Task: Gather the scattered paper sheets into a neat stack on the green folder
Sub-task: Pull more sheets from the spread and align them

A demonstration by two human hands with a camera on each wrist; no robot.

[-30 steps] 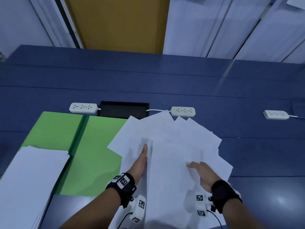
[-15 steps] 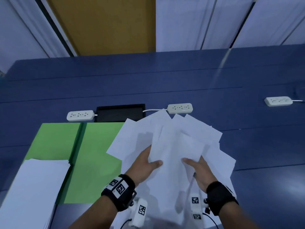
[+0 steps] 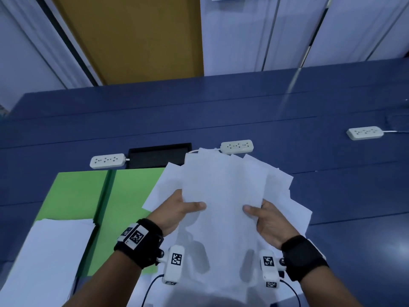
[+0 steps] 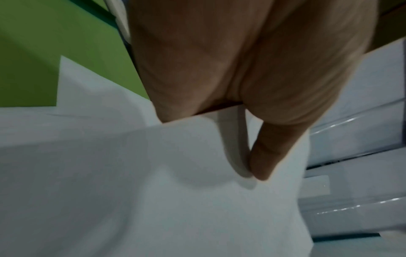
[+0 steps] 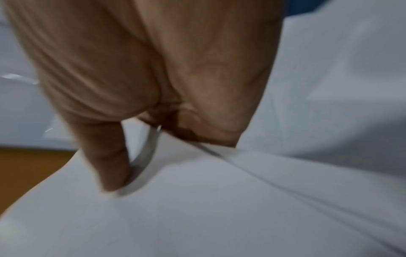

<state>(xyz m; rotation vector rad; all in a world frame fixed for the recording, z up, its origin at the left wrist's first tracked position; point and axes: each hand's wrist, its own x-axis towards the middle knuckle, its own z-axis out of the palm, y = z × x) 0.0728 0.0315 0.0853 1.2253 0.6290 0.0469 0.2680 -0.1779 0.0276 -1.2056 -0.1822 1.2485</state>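
Observation:
A loose bundle of white paper sheets (image 3: 223, 191) is raised off the blue table between both hands. My left hand (image 3: 183, 207) grips its left edge, thumb on top and fingers hidden beneath. My right hand (image 3: 261, 211) grips the right edge the same way. Both wrist views confirm it: the left thumb (image 4: 263, 156) and the right thumb (image 5: 105, 163) press down on the paper sheets (image 4: 153, 182) (image 5: 219, 208). More sheets (image 3: 294, 209) fan out under and to the right of the bundle. The open green folder (image 3: 88, 196) (image 4: 44, 43) lies to the left, one sheet corner overlapping it.
A separate white paper stack (image 3: 44, 251) covers the folder's near left part. Three white power strips (image 3: 107, 161) (image 3: 236, 146) (image 3: 365, 132) and a black recessed cable box (image 3: 155, 157) lie behind the sheets. The blue table (image 3: 221, 107) stretches far back to a wall.
Both hands went from pressing flat on the spread sheets to gripping them by the edges, drawing the sheets inward and lifting the bundle. The head view shifted slightly.

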